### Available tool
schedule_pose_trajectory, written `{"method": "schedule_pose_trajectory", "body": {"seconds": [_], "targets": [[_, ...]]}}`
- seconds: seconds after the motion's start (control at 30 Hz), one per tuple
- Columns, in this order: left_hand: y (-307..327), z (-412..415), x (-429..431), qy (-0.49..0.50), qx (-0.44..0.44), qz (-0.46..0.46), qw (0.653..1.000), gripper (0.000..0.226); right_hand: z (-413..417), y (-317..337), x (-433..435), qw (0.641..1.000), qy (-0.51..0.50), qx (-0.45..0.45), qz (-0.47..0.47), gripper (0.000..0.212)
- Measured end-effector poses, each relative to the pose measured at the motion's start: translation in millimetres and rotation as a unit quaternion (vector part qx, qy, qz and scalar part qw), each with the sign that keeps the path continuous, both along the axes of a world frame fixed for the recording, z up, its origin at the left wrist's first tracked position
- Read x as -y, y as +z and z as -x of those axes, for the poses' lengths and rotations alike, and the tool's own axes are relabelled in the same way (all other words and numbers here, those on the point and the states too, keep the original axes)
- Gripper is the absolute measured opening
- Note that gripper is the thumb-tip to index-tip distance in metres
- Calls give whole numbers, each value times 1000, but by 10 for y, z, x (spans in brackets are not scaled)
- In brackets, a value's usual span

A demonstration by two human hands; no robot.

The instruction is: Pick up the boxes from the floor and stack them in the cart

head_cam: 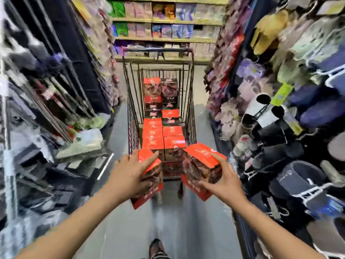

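Shop aisle, shelves [168, 19] crowding both sides. Left hand [130, 172] is clamping the left box [154, 171], right hand [222, 178] is clamping the right box [199, 163], both hanging over the floor [196, 221] just short of the cart [130, 109]. Stacked boxes [162, 135] are filling two rows inside. Judgement: lowering each flat onto the near row, edges squared, should be keeping the stack stable.

A wire cart [131, 109] stands at 12 o'clock, holding stacked boxes [162, 133]. At 7 o'clock the left hand [130, 172] grips a red box [152, 177]; at 5 o'clock the right hand [223, 182] grips a second red box [199, 161], both near its end.
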State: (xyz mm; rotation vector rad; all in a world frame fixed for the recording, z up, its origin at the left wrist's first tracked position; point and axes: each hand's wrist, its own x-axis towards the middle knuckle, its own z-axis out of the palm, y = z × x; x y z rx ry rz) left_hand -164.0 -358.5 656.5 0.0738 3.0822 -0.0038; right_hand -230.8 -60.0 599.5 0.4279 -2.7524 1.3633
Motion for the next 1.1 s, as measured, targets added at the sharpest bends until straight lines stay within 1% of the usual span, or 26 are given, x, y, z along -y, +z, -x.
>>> {"method": "schedule_pose_trajectory", "body": {"seconds": [0.1,0.3,0.37,0.53,0.67,0.73,0.83,1.0,1.1], "targets": [[44,520,292,-17,-2,2,1000,87,471,-20,244,1000,5,4,11,92],[-32,1573,708,-76,-35,6,996,88,1392,-129,641,997,-8,5,72,94],[-73,1980,830,-95,-38,8,995,89,1776,-209,740,997,-5,3,71,93],[-142,3155,1090,-151,-35,72,985,83,2853,-410,983,998,-3,17,66,95],[-289,4025,1276,-185,-37,81,979,80,3662,-670,1142,996,-2,42,77,99],[-435,4383,1369,-194,-34,89,976,82,3999,-800,1215,997,5,44,60,100],[-662,4819,1493,-210,-30,87,973,84,4380,-909,1305,999,25,29,28,95],[-979,5292,1642,-222,-19,67,973,83,4719,-1078,1378,998,41,49,30,93],[-1125,5444,1677,-216,13,57,975,84,4825,-1155,1355,996,46,64,36,92]]}}
